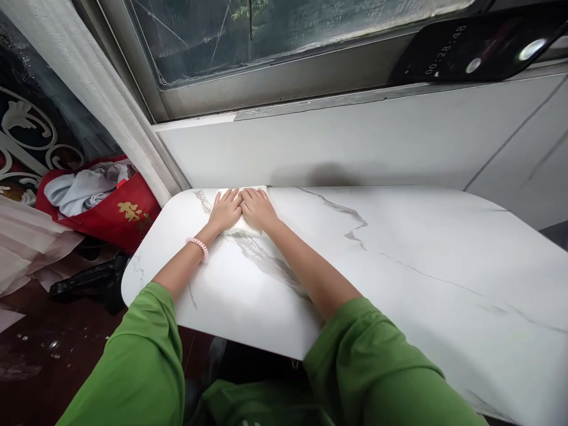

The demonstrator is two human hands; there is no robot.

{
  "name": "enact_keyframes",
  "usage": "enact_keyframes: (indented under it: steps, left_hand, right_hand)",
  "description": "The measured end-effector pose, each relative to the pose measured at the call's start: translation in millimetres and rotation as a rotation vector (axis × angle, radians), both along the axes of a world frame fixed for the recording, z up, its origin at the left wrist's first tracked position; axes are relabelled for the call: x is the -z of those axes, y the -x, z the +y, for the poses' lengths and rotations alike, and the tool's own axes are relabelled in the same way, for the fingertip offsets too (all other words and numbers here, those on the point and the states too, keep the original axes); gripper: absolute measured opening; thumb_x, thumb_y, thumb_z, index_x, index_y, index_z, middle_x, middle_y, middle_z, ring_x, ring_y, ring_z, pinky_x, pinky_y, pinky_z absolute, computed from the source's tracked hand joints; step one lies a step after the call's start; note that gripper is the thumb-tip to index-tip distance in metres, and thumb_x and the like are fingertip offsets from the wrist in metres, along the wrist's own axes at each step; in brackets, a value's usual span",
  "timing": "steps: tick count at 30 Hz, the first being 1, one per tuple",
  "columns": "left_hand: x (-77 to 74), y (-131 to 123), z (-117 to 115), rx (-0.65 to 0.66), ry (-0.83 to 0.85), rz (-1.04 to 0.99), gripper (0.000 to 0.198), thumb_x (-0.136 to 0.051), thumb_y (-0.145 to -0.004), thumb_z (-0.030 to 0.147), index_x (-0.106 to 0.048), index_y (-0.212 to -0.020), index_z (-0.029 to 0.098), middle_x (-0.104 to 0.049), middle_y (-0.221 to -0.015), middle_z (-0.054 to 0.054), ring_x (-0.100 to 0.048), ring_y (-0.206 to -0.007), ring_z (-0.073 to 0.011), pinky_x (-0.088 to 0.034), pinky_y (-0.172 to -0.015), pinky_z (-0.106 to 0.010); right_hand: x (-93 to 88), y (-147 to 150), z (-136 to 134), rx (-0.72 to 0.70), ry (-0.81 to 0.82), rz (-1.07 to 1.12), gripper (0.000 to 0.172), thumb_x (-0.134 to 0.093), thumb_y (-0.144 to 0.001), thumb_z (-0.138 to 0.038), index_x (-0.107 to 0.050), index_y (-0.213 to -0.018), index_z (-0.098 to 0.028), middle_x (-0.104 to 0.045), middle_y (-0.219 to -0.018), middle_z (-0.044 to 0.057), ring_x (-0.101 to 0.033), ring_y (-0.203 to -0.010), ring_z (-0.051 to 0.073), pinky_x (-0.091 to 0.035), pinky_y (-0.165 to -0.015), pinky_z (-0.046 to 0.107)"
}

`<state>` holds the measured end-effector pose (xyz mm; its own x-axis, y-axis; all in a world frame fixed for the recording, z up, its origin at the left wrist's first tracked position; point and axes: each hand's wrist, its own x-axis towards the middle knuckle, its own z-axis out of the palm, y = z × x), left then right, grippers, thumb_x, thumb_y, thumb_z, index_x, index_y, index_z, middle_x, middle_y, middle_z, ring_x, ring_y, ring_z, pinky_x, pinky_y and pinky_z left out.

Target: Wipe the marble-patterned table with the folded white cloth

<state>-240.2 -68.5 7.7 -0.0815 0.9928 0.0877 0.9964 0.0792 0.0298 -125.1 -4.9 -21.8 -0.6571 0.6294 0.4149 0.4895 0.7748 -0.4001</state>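
Observation:
A thin, cream-white piece, perhaps a folded cloth, lies at the far left edge of the marble-patterned white table. My left hand rests flat on its left part with the fingers stretched toward the wall. Beside it, my right hand presses flat on the same piece, fingers also stretched out. The two hands touch or nearly touch at the thumbs. Much of the piece is hidden under them. A pink coiled band circles my left wrist.
Behind the table is a white wall below a metal-framed window. A dark device with a timer shows at upper right. At left are a red bag with pale cloth, a curtain and a black object.

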Motion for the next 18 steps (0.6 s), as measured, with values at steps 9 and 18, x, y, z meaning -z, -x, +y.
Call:
enact_keyframes:
  steps: [9,18]
  left_hand:
    - [9.1,-89.0,-94.9,0.130,-0.084,-0.055,0.047,-0.038,-0.095,0.017,-0.048,-0.140,0.011,-0.035,-0.156,-0.018,-0.025,-0.148,-0.0322,-0.015,-0.120,-0.057]
    - [-1.8,-144.4,-166.3,0.456,-0.071,-0.166,0.045,-0.038,-0.096,0.021,-0.049,-0.138,0.012,-0.041,-0.150,-0.022,-0.035,-0.142,-0.0333,-0.034,-0.114,-0.054]
  right_hand:
    - [-2.9,-98.7,-90.9,-0.020,0.038,-0.049,0.039,-0.037,-0.087,-0.016,-0.056,-0.121,-0.014,-0.053,-0.141,0.016,-0.042,-0.135,0.028,-0.024,-0.118,0.048]
    - [-13.1,-189.6,-168.4,-0.040,0.191,-0.035,0.035,-0.038,-0.085,-0.017,-0.054,-0.116,-0.016,-0.048,-0.146,0.015,-0.034,-0.143,0.025,-0.017,-0.122,0.050]
